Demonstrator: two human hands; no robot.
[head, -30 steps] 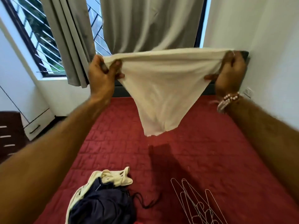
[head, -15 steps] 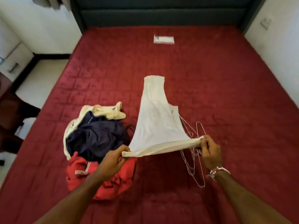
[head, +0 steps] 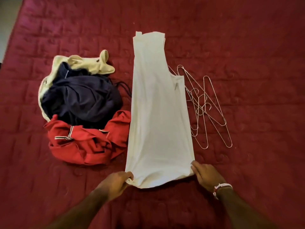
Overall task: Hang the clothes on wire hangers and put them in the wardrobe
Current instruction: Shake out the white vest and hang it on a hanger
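White tank top [head: 156,113] lies flat on the red quilted bedspread [head: 247,47], folded lengthwise, shoulder straps at the far end, hem at the near end by the person. It sits between the clothes pile and the hangers.

Left hand [head: 115,180]: fingers curled, pinching the near-left hem corner, cloth bunched up at the fingertips. Right hand [head: 208,176]: at the near-right hem corner, fingertips on the cloth edge. It looks like a pinch, but the contact is blurred and partly hidden by the hand, so not certain. Beaded bracelet [head: 221,189] on the right wrist. Both forearms come in from the bottom edge.

Wire hangers [head: 206,104]: loose tangled bunch lying flat just right of the tank top. The top's right edge overlaps the far ends of a few near the armhole. None is in a hand.

Clothes pile left of the tank top:
- cream garment [head: 87,63] at the far side, partly under the others
- navy garment [head: 82,96] heaped in the middle, with a thin dark cord trailing toward the tank top
- red garment [head: 85,142] with striped trim at the near side, its right edge touching the tank top's left edge

A strip of pale floor [head: 8,22] shows at top left, beyond the bed edge.
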